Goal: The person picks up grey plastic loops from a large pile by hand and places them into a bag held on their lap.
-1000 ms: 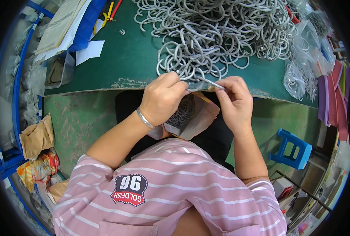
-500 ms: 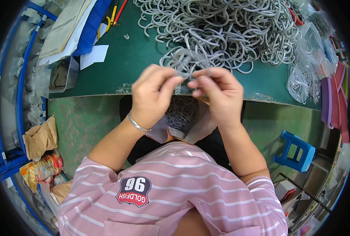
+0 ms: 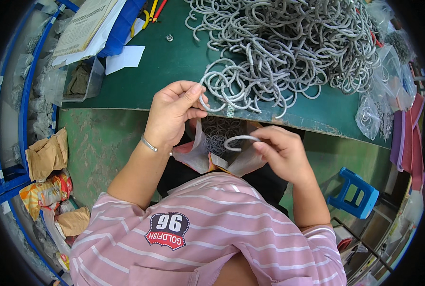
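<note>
My left hand [image 3: 176, 110] pinches a grey cord-like ring [image 3: 210, 109] between thumb and fingers at the front edge of the green table [image 3: 150, 76]. That ring lies against several loose ones at the near side of a big tangled pile of grey rings [image 3: 279, 47]. Lower and to the right, my right hand [image 3: 285, 151] grips one end of a C-shaped grey ring [image 3: 237, 138], its gap visible. Below it an open bag [image 3: 196, 151] sits at my lap, with many similar rings [image 3: 217, 133] inside.
A clear plastic box [image 3: 94, 82], papers [image 3: 125, 58] and yellow-handled pliers [image 3: 145, 21] are at the table's left. Clear bags [image 3: 370, 114] hang by its right edge. A blue stool [image 3: 353, 193] stands right; blue shelving [image 3: 25, 95] stands left.
My hands were close together over the rings at the table edge. The right hand has moved down and right with the C-shaped ring; the left has shifted slightly left and down.
</note>
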A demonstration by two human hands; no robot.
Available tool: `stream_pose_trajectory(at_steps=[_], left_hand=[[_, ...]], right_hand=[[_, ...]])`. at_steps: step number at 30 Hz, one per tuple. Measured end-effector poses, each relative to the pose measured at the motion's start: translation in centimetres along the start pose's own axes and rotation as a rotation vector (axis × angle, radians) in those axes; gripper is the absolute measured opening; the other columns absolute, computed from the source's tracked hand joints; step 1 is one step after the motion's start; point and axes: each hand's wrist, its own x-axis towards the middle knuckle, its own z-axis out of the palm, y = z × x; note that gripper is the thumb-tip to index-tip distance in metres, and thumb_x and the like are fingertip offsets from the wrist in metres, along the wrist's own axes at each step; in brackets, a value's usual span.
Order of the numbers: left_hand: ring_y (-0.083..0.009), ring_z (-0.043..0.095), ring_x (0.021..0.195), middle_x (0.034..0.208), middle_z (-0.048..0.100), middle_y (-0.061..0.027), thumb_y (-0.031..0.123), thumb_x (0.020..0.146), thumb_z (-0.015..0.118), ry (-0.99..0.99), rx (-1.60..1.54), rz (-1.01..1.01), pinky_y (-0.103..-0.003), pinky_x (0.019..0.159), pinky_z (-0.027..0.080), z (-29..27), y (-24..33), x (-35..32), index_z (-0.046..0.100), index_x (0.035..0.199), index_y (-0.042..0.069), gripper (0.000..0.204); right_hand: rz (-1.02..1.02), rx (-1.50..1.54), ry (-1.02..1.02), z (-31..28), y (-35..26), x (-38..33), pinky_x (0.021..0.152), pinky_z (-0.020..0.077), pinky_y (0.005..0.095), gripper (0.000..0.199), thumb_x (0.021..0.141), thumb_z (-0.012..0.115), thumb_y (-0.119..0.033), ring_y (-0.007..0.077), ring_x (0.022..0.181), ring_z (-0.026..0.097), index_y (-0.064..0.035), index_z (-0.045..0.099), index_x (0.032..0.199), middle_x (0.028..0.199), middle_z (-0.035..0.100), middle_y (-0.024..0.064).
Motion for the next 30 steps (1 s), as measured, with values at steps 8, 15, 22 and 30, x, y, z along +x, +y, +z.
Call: stream_pose_trajectory(at_steps=[8, 15, 22, 30], left_hand=[[-0.0150, 0.063, 0.080, 0.085, 0.063, -0.0041, 0.016, 0.097, 0.053, -0.090, -0.169, -0.006, -0.032, 0.078, 0.054, 0.5, -0.1, -0.4, 0.058, 0.111, -0.001, 0.021], [-0.0147, 0.059, 0.084, 0.086, 0.058, -0.0034, 0.015, 0.100, 0.044, -0.101, -0.359, -0.088, -0.035, 0.080, 0.052, 1.1, -0.4, -1.0, 0.052, 0.120, -0.002, 0.027], [-0.0095, 0.056, 0.080, 0.082, 0.056, 0.0002, 0.014, 0.100, 0.045, -0.072, -0.113, 0.109, -0.027, 0.076, 0.049, 2.0, 0.0, -1.1, 0.055, 0.119, -0.003, 0.027], [-0.0064, 0.055, 0.077, 0.088, 0.060, -0.0014, 0.010, 0.098, 0.051, -0.166, 0.336, 0.199, -0.022, 0.075, 0.048, 2.1, -1.0, -1.9, 0.059, 0.105, -0.003, 0.017]], right_hand=[[-0.222, -0.653, 0.406, 3.2, -1.3, 4.7, 0.057, 0.0513, 0.0381, 0.018, 0.080, 0.070, -0.011, 0.0302, 0.067, 0.062, -0.0020, 0.060, 0.091, 0.080, 0.057, 0.0114], [-0.334, -0.795, 0.454, 2.1, -0.9, 4.7, 0.061, 0.0497, 0.0358, 0.019, 0.076, 0.072, -0.005, 0.0282, 0.074, 0.061, -0.0043, 0.064, 0.094, 0.084, 0.058, 0.0093], [-0.602, -0.502, 0.446, -0.4, -2.7, 3.8, 0.061, 0.0501, 0.0325, 0.022, 0.073, 0.073, 0.001, 0.0265, 0.073, 0.061, -0.0004, 0.064, 0.093, 0.093, 0.060, 0.0134], [-0.423, -0.612, 0.278, 3.8, -1.3, 5.7, 0.055, 0.0498, 0.0382, 0.021, 0.074, 0.074, -0.010, 0.0297, 0.067, 0.061, -0.0046, 0.063, 0.091, 0.079, 0.056, 0.0097]])
